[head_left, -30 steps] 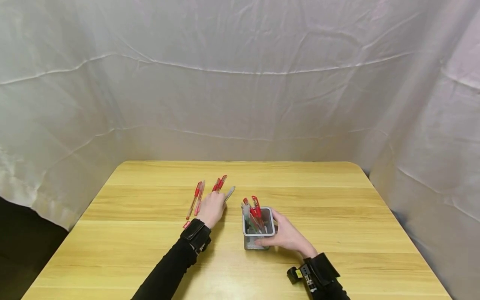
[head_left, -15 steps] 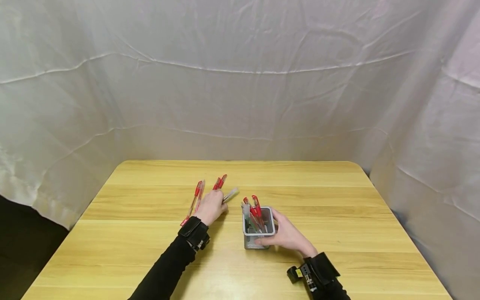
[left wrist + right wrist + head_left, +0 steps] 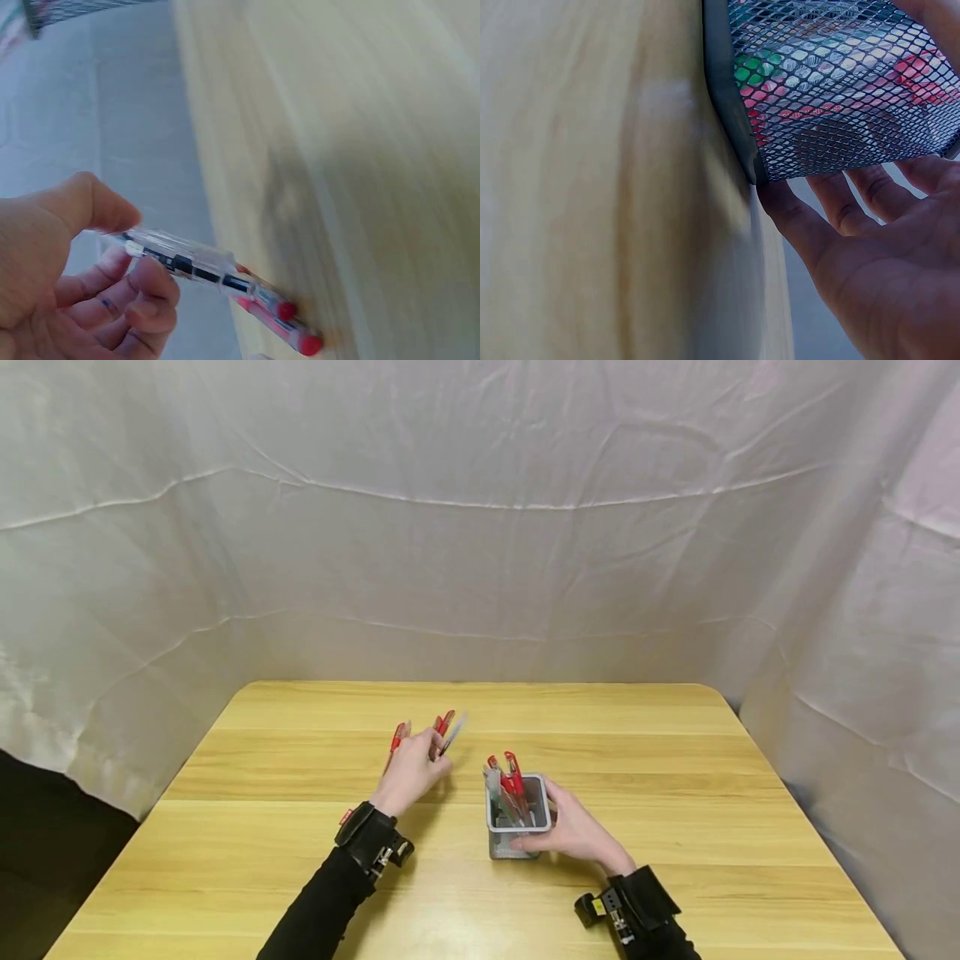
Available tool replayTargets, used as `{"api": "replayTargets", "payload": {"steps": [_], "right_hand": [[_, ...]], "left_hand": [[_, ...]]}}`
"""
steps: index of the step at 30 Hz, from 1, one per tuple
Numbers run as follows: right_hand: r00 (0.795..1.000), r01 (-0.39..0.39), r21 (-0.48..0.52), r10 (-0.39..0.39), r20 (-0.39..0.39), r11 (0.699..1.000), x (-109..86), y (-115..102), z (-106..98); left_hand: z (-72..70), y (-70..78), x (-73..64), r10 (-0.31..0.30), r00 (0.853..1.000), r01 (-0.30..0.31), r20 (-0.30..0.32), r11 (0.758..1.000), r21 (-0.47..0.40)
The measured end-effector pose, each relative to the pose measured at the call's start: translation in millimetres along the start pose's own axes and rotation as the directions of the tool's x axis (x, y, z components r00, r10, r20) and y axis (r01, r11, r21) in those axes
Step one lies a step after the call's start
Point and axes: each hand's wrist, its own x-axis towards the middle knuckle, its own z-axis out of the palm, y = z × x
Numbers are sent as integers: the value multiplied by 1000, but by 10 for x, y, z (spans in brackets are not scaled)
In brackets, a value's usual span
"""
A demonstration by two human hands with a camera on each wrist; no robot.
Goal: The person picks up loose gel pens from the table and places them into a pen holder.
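My left hand pinches a clear-barrelled pen with black parts between thumb and fingers, over the left middle of the table. In the head view the pen points up and to the right from the fingertips. My right hand grips a grey mesh pen holder from its right side, thumb across the front. Several pens stand in the holder, some with red caps, leaning left. Through the mesh in the right wrist view, red and green pen parts show.
Just beyond the left hand lie two red-capped pens. More red pens lie left of it, partly hidden by the hand. The wooden table is bordered by a pale cloth at the back and sides.
The left hand has picked up the clear pen, turned its wrist and drawn slightly left, with the pen now tipped more upright. The right hand and the pen holder have stayed put.
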Motion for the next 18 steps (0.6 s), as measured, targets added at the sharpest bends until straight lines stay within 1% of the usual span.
{"api": "replayTargets", "payload": {"steps": [3, 7, 10, 13, 16, 18], "right_hand": [[1000, 0, 6, 0, -1, 1000, 7, 11, -2], [1000, 15, 1, -15, -1, 1000, 11, 14, -3], [1000, 25, -7, -25, 0, 1000, 7, 12, -7], [1000, 22, -14, -22, -7, 1000, 1, 8, -13], [1000, 2, -10, -2, -21, 1000, -3, 5, -18], [1000, -7, -6, 7, -26, 1000, -6, 7, -20]], "left_hand": [[-45, 16, -12, 10, 999, -14, -42, 995, -99], [-104, 44, -46, -27, 997, 11, -76, 979, -204], [-156, 63, -58, -41, 994, 18, -98, 973, -229], [-221, 92, -46, -33, 991, -1, -132, 968, -249], [-297, 146, -38, -22, 986, -22, -167, 966, -258], [-336, 179, -43, -14, 984, -33, -177, 965, -259]]}}
